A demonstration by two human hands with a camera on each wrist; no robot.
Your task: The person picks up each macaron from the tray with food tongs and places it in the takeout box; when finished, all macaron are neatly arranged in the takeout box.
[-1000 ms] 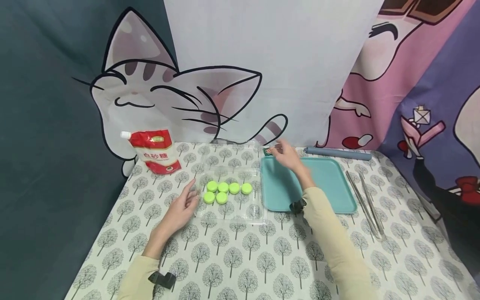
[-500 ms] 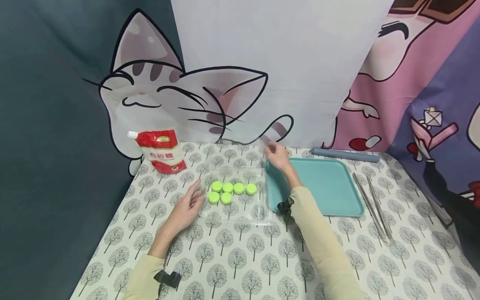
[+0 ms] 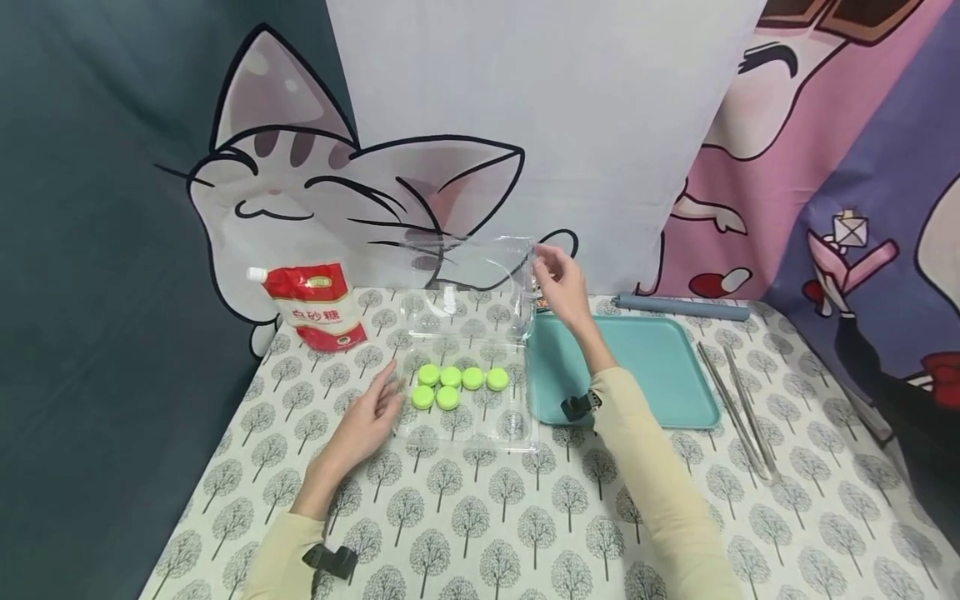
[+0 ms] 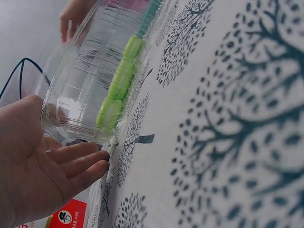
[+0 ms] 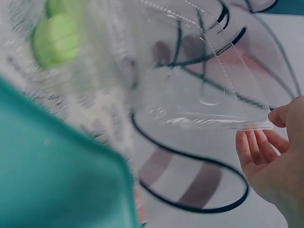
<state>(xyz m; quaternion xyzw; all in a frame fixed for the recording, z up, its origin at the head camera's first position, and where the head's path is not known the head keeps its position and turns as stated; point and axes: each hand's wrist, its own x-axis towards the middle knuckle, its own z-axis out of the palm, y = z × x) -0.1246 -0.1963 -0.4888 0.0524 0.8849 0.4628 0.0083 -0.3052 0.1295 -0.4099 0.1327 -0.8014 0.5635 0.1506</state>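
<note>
A clear plastic container [image 3: 495, 429] lies on the table with several green macarons [image 3: 447, 397] inside, toward its left and back. Its hinged clear lid [image 3: 472, 258] stands tilted up at the back. My right hand [image 3: 564, 285] pinches the lid's right corner between thumb and fingers; the right wrist view shows this same lid [image 5: 209, 95] from the side. At the container's left edge rests my left hand [image 3: 367, 417]. In the left wrist view, that hand's fingers [image 4: 78, 164] are extended beside the container wall, with the thumb by the rim.
A teal tray [image 3: 637, 367] sits right of the container, partly under my right forearm. Metal tongs [image 3: 738, 408] lie beyond it. A grey-blue roll [image 3: 682, 307] lies behind the tray. At the back left stands a red and white sugar pouch [image 3: 315, 307]. A patterned curtain hangs behind.
My right hand has moved from the back of the tray to the lid's corner and raised the lid from lying back to a tilted position. The left hand has stayed by the container.
</note>
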